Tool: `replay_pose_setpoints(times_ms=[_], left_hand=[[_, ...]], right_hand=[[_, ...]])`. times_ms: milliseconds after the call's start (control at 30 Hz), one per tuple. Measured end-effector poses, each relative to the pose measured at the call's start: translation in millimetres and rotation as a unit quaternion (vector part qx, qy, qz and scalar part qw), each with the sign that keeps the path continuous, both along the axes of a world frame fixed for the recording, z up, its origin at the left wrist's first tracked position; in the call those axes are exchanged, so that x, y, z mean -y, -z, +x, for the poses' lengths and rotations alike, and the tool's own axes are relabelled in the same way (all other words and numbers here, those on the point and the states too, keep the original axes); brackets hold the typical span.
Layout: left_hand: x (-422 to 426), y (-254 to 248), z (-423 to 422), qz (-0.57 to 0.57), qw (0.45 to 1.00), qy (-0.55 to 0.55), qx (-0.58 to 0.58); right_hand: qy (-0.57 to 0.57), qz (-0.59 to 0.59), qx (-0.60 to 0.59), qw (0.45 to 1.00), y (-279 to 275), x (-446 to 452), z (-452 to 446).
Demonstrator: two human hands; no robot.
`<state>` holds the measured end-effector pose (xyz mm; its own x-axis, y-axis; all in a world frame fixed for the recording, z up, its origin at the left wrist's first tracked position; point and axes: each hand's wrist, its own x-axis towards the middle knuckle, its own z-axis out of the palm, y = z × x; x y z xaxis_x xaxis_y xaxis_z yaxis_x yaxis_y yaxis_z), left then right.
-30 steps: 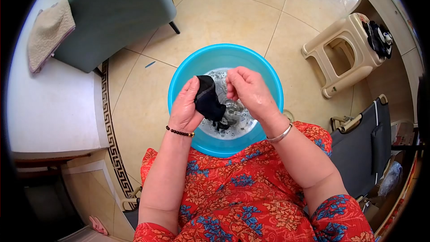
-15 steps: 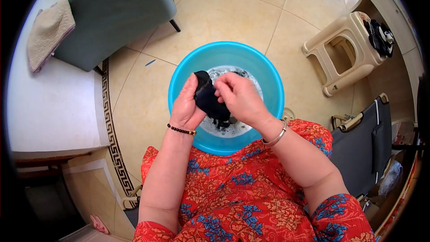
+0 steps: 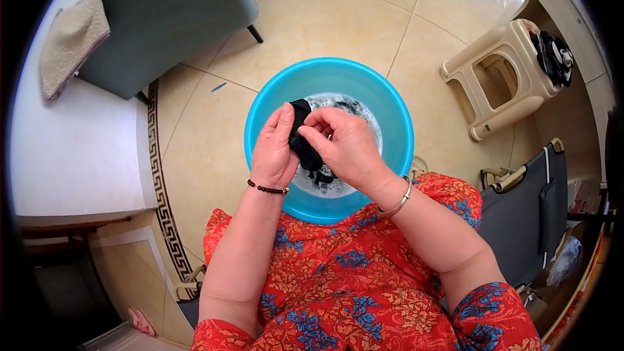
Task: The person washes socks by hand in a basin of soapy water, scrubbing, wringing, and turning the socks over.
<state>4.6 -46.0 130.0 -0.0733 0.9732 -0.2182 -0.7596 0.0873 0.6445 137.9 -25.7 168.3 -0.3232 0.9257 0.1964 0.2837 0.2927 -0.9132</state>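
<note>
A dark wet cloth, perhaps a sock, is held above a round blue basin. My left hand grips its left side, thumb on top. My right hand pinches the cloth's right side near its upper part, with thumb and fingertips together. Foamy water lies in the basin below, with more dark cloth in it, partly hidden by my hands.
A beige plastic stool with dark cloth items on it stands at the right. A grey folding chair is at the lower right. A grey-green chair stands at the upper left.
My right hand has moved left from beside the dark cloth and now pinches it. The cloth looks narrower and more bunched between my hands.
</note>
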Motion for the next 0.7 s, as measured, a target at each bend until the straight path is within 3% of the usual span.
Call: replay_pose_setpoints(times_ms=[133, 233, 300, 433, 467, 533, 700], left_hand=[[1.6, -1.8, 4.6, -0.011, 0.998, -0.034, -0.05], [1.8, -2.5, 2.0, -0.01, 0.999, -0.025, -0.028], [1.2, -4.3, -1.1, -0.008, 1.0, -0.014, 0.001], [0.6, -4.1, -4.0, -0.013, 1.0, 0.007, 0.022], [0.7, -2.6, -4.2, -0.022, 1.0, 0.008, 0.018], [0.5, -3.7, -1.7, -0.022, 1.0, 0.001, 0.008], [2.5, -2.4, -1.9, -0.013, 0.999, 0.02, -0.027]], right_hand=[[0.008, 0.019, 0.063, 0.998, 3.1, -0.6, 0.8], [0.009, 0.001, -0.001, 1.0, 5.0, -7.1, 3.4], [0.011, -0.176, -0.125, 0.976, 3.4, -13.3, 8.0], [-0.011, -0.191, -0.021, 0.981, 0.6, -23.2, 18.5], [-0.011, -0.191, -0.021, 0.981, 1.1, -21.1, 15.3], [0.013, -0.038, -0.094, 0.995, 3.7, -13.9, 6.3], [-0.025, -0.046, -0.027, 0.998, 6.9, -15.6, 7.3]])
